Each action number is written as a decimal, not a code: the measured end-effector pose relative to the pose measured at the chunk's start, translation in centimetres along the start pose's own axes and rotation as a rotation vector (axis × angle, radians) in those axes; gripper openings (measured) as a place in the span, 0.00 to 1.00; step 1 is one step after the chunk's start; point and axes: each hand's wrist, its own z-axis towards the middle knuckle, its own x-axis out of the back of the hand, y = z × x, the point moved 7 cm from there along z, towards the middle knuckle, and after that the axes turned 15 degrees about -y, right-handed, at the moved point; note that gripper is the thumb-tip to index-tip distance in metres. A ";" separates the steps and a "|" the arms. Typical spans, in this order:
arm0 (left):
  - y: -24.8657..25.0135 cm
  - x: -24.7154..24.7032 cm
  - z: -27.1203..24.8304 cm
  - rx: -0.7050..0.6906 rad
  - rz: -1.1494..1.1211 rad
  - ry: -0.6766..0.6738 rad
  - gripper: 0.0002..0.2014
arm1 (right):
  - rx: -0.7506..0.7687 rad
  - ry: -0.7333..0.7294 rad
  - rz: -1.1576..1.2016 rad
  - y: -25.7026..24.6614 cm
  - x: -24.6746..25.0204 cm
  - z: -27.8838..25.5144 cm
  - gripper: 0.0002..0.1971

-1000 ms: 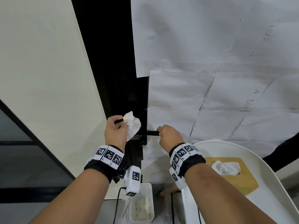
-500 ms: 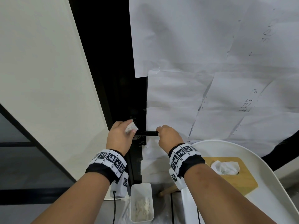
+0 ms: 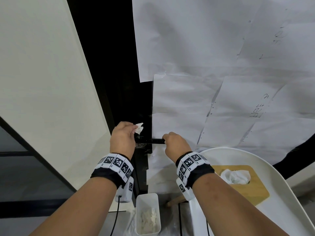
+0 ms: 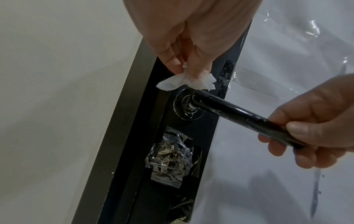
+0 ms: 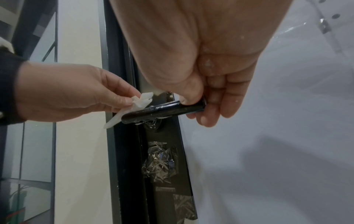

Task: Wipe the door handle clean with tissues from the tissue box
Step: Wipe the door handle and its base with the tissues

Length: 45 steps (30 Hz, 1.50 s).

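Note:
A black lever door handle (image 3: 154,141) (image 4: 235,116) (image 5: 162,111) sticks out from a dark door edge, speckled with pale spots. My right hand (image 3: 172,143) (image 4: 314,136) (image 5: 201,97) grips its free end. My left hand (image 3: 124,135) (image 4: 187,60) (image 5: 80,94) pinches a small crumpled white tissue (image 3: 139,127) (image 4: 184,81) (image 5: 132,106) just above the handle's pivot end, by the round rose (image 4: 188,106). A wooden tissue box (image 3: 247,183) with a tissue poking out sits on a white seat at lower right.
White paper sheets (image 3: 213,65) under clear film cover the door. A cream wall (image 3: 42,82) lies left of the dark frame. A clear bin (image 3: 148,213) holding used tissues stands on the floor below. The white chair seat (image 3: 289,193) curves at right.
My left hand has bunched the tissue into a smaller wad and moved right, up to the handle's pivot end. The right hand has kept its grip on the handle.

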 end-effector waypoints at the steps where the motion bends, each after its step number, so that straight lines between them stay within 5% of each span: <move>1: 0.0 -0.2 0.1 -0.001 -0.002 -0.008 0.09 | 0.001 0.000 0.001 0.0 0.0 0.0 0.15; 6: -0.4 -1.5 1.2 0.001 0.078 -0.123 0.07 | 0.004 0.008 0.007 0.1 0.0 0.0 0.15; 14: -0.1 -1.9 2.1 0.024 0.223 -0.313 0.19 | 0.002 -0.005 0.004 -0.1 0.1 -0.1 0.14; 18: -1.1 -2.2 2.4 0.137 0.163 -0.446 0.17 | -0.002 -0.012 0.006 -0.1 0.1 -0.1 0.15; 24: -1.4 0.2 -0.3 0.038 -0.040 -0.145 0.16 | -0.008 -0.009 0.001 -0.1 0.1 -0.1 0.15; 31: -1.6 -0.3 0.0 0.061 -0.037 -0.060 0.13 | -0.010 -0.005 -0.009 -0.2 0.0 -0.1 0.16; 35: -1.6 -1.1 0.4 0.067 -0.046 -0.077 0.12 | -0.012 -0.001 -0.009 -0.1 0.0 -0.1 0.16; 45: -5.6 -1.9 -2.1 0.348 -0.327 -0.211 0.13 | -0.016 0.001 -0.007 -0.2 -0.1 0.0 0.15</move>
